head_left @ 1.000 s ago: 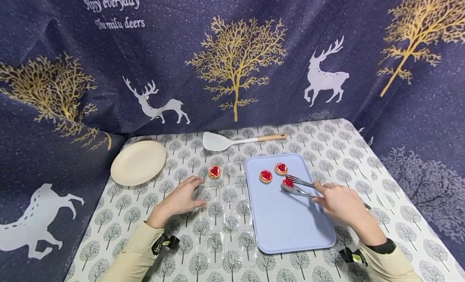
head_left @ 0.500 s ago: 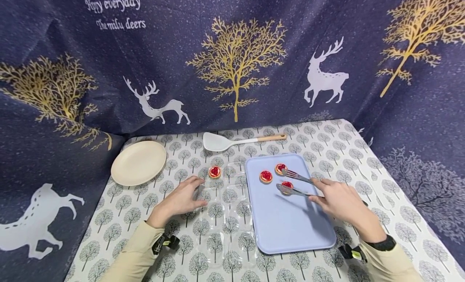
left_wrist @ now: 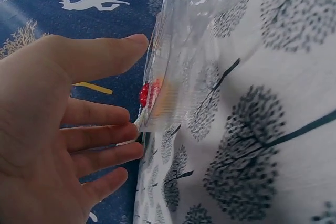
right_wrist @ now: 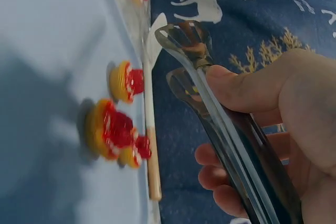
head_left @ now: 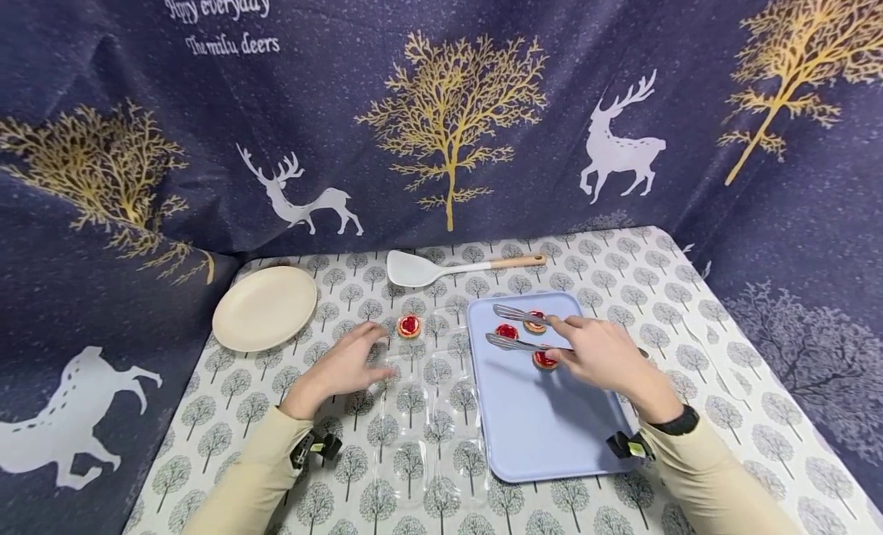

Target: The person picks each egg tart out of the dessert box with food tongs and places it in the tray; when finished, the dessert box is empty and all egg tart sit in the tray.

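My right hand [head_left: 602,354] holds metal tongs [right_wrist: 223,114], thumb on one arm and fingers round the other. The tongs' tips stand apart with nothing between them, over the light blue tray [head_left: 545,443]. Three small red-topped tarts sit on that tray: a left tart [head_left: 507,331], a back tart [head_left: 534,326] partly covered by the tongs, and a front tart [head_left: 545,361] beside my fingers. My left hand [head_left: 343,364] is held open by the clear plastic compartment tray [head_left: 429,420], fingers apart and holding nothing. Another tart [head_left: 409,326] sits in its far left compartment.
A cream plate [head_left: 264,309] lies at the back left of the table. Along the back lies a white spatula [head_left: 414,270] with a wooden handle. A dark cloth [head_left: 441,198] printed with deer and trees hangs behind the table.
The tongs have let go of the front tart, which stays on the blue tray. Lifting away, the right hand has carried them leftward over the tarts. My left hand has shifted only slightly.
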The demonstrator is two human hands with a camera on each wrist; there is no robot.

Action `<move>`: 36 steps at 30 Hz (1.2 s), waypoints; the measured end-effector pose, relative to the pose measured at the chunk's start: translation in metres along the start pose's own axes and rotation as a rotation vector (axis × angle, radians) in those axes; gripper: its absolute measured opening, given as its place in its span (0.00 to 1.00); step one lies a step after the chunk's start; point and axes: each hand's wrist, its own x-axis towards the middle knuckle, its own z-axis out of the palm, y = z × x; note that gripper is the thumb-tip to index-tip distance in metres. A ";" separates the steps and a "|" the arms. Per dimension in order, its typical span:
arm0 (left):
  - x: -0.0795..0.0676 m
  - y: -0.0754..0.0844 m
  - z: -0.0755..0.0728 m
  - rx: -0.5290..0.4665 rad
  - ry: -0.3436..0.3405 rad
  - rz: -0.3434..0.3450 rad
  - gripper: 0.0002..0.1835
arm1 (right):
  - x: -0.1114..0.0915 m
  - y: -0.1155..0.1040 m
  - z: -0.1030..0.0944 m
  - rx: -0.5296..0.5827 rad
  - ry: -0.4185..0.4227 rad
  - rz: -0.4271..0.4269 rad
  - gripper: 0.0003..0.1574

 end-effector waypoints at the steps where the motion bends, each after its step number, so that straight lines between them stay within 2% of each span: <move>1: 0.003 -0.001 0.000 -0.001 0.007 0.008 0.43 | 0.004 -0.002 0.001 -0.005 0.008 -0.014 0.37; 6: 0.017 -0.008 0.000 0.002 0.030 0.026 0.44 | 0.022 -0.012 0.008 0.013 0.034 -0.065 0.35; 19: 0.047 -0.019 0.004 -0.003 0.024 0.016 0.43 | 0.070 -0.040 0.020 0.022 -0.036 -0.124 0.35; 28: 0.057 -0.024 0.003 -0.015 0.011 -0.007 0.45 | 0.096 -0.053 0.031 0.016 -0.101 -0.130 0.36; 36: 0.061 -0.021 0.003 -0.012 0.000 -0.034 0.45 | 0.110 -0.062 0.041 0.014 -0.099 -0.165 0.35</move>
